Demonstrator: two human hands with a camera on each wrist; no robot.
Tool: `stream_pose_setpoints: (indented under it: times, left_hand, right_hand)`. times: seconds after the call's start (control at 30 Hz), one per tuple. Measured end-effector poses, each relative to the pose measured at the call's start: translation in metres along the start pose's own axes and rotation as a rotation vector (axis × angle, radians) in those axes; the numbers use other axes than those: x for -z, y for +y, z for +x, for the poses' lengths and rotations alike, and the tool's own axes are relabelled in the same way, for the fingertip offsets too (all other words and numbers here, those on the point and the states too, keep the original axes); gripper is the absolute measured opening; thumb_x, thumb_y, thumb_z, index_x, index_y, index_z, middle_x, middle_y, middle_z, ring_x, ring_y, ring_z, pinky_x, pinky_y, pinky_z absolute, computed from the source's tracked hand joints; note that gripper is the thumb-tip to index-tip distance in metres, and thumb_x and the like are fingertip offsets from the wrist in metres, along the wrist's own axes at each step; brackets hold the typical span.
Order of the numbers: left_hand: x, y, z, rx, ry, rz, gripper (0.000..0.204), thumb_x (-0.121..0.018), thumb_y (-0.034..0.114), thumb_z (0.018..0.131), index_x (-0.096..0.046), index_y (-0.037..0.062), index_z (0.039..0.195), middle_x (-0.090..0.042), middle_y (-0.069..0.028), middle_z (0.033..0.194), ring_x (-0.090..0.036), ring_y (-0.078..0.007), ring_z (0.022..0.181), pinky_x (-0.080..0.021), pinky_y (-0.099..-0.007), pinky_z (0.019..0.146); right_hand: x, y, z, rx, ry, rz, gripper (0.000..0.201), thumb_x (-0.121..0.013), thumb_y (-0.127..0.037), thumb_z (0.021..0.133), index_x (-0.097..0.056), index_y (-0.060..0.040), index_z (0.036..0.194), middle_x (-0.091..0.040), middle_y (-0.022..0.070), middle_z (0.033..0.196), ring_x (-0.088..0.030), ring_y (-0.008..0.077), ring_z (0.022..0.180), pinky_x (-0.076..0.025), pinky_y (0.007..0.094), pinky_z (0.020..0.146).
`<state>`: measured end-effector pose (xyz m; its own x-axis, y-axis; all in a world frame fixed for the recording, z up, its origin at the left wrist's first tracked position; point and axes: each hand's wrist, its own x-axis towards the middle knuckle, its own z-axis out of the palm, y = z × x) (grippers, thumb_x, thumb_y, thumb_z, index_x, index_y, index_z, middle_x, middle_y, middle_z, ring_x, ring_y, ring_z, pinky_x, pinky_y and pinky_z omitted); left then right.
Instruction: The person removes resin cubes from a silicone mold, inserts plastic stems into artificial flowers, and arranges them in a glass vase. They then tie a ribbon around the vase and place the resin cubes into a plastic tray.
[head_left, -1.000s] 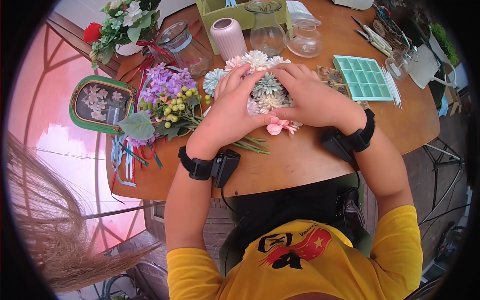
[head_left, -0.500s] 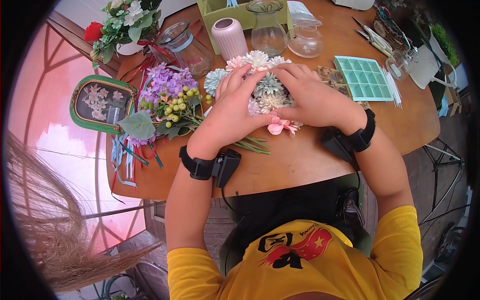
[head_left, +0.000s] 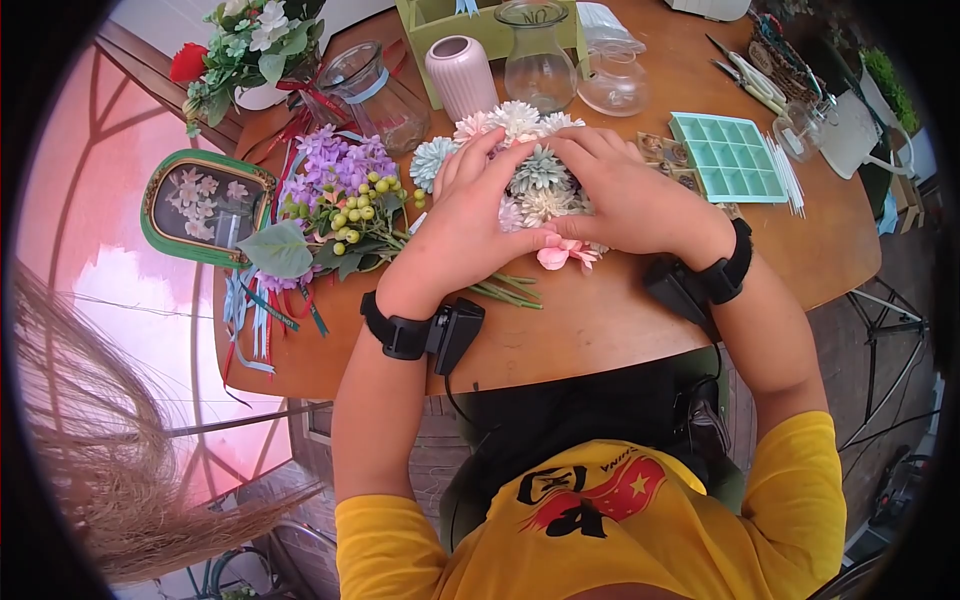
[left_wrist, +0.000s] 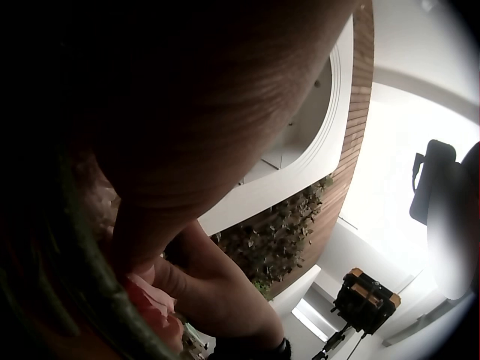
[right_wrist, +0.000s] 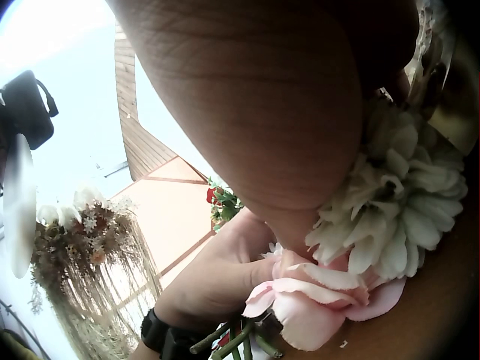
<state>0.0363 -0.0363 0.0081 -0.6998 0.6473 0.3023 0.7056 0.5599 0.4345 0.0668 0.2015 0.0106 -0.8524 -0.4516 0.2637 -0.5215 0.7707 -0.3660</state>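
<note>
In the head view both hands are laid around a cluster of artificial flowers on the wooden table. My left hand [head_left: 465, 215] rests over its left side, and my right hand [head_left: 635, 200] covers the right side. Between them show a grey-blue flower [head_left: 540, 172] and a cream flower [head_left: 547, 206]. The thumb tips meet near a pink flower [head_left: 568, 254]. In the right wrist view the pink flower [right_wrist: 319, 304] and a white flower [right_wrist: 397, 202] lie by the thumb. Green stems [head_left: 508, 290] stick out under the left wrist. Parts of the cluster are hidden under the palms.
Left lie purple flowers [head_left: 345, 160], green berries [head_left: 355, 215] and a green oval frame [head_left: 205, 208]. Behind stand a pink ribbed vase [head_left: 461, 80] and glass vases [head_left: 540, 75]. Right are a mint compartment tray [head_left: 728, 157], white sticks [head_left: 787, 178] and cutting tools [head_left: 750, 80].
The hands keep the same position around the flowers. The head view has shifted very slightly; nothing else has visibly moved.
</note>
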Motion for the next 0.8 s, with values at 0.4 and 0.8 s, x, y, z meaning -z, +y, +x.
stream_pose_setpoints:
  times: [0.4,0.8]
  left_hand:
    - [0.001,-0.001,0.0,0.005,-0.003,0.001,0.093,-0.088,0.042,0.077,-0.045,0.0078,0.152,-0.036,-0.0242,0.159,-0.034,-0.0436,0.148,-0.03,-0.0478,0.121]
    - [-0.001,-0.004,-0.001,0.003,0.019,-0.055,0.089,-0.088,0.039,0.076,-0.049,0.007,0.15,-0.039,-0.0255,0.156,-0.033,-0.0467,0.146,-0.028,-0.0517,0.121]
  right_hand:
    - [0.008,-0.007,0.003,-0.055,-0.095,0.008,0.084,-0.08,-0.04,0.085,-0.043,0.0,0.149,-0.043,0.0236,0.151,-0.041,0.0442,0.139,-0.036,0.0485,0.116]
    - [-0.001,-0.001,0.002,0.01,-0.003,-0.017,0.081,-0.078,-0.044,0.084,-0.047,-0.0026,0.147,-0.048,0.0188,0.145,-0.048,0.0406,0.129,-0.038,0.0483,0.11]
